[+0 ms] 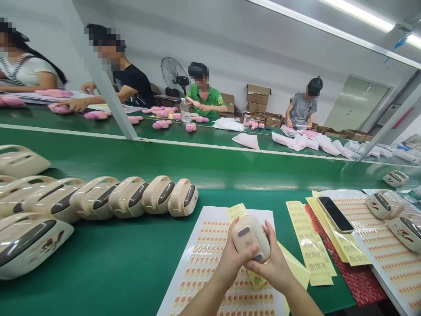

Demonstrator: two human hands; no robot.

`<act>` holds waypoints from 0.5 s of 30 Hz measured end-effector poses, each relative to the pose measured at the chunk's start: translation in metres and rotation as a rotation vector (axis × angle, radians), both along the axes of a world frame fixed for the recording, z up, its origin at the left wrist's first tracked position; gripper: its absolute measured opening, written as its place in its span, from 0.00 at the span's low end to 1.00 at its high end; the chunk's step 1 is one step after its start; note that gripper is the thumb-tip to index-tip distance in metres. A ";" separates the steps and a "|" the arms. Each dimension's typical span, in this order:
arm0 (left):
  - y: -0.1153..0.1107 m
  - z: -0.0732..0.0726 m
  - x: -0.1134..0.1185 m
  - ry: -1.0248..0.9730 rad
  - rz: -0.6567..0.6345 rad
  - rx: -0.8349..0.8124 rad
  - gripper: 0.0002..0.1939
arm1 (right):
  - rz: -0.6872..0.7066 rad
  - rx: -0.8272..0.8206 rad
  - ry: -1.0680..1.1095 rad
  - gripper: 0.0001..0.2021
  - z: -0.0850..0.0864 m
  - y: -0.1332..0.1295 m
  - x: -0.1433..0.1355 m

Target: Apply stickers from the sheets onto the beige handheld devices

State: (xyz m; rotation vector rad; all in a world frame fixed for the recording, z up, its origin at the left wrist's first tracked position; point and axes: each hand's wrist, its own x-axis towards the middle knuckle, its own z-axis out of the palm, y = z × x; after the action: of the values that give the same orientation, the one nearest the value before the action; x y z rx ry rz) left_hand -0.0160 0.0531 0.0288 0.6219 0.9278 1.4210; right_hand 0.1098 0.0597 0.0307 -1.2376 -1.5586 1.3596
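Both my hands grip a rounded cream plastic device (246, 235), tilted so its underside faces me. Two dark grey strips and a patch of small print show on that underside. My left hand (233, 252) wraps the left side, its thumb lying across the lower face. Around the right side and lower edge curls my right hand (272, 263). Beneath them lies a white sheet of orange-and-yellow oval stickers (197, 259), with a yellow label strip (237, 211) on top, partly hidden by the device and my hands.
Several similar handled cream devices (158, 195) stand in a row at left. Yellow label sheets (309, 241), a phone (335, 214) and more sticker sheets (388, 254) lie at right. Across the green conveyor (210, 169), several people work among pink items (162, 124) and white pouches (246, 140).
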 end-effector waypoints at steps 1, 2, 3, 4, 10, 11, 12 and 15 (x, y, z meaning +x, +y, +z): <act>-0.003 -0.001 -0.007 -0.009 -0.044 0.035 0.57 | 0.030 0.066 -0.042 0.51 0.000 -0.002 0.000; -0.005 0.000 -0.015 -0.015 -0.097 0.062 0.58 | 0.068 0.159 -0.093 0.52 0.001 -0.002 0.000; -0.007 0.001 -0.026 -0.024 -0.147 0.083 0.56 | 0.119 0.269 -0.148 0.52 0.001 -0.002 0.001; -0.009 0.004 -0.038 -0.039 -0.190 0.090 0.51 | 0.189 0.379 -0.203 0.53 -0.001 -0.002 0.001; -0.034 0.032 -0.097 0.033 -0.112 -0.111 0.19 | 0.612 0.977 -0.297 0.50 -0.025 0.003 -0.026; -0.040 0.034 -0.105 0.066 -0.043 -0.130 0.16 | 0.606 1.012 -0.290 0.50 -0.028 0.003 -0.033; -0.046 0.036 -0.114 0.111 0.035 -0.142 0.15 | 0.580 1.011 -0.297 0.49 -0.030 0.003 -0.037; -0.063 0.033 -0.145 0.366 0.327 -0.164 0.17 | 0.414 0.931 -0.372 0.43 -0.031 0.008 -0.033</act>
State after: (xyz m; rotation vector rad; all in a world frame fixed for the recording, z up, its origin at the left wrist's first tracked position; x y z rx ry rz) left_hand -0.1609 -0.0098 0.0616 0.6382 1.4748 1.5236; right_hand 0.0767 0.0676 -0.0002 -0.5981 -2.4017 0.4473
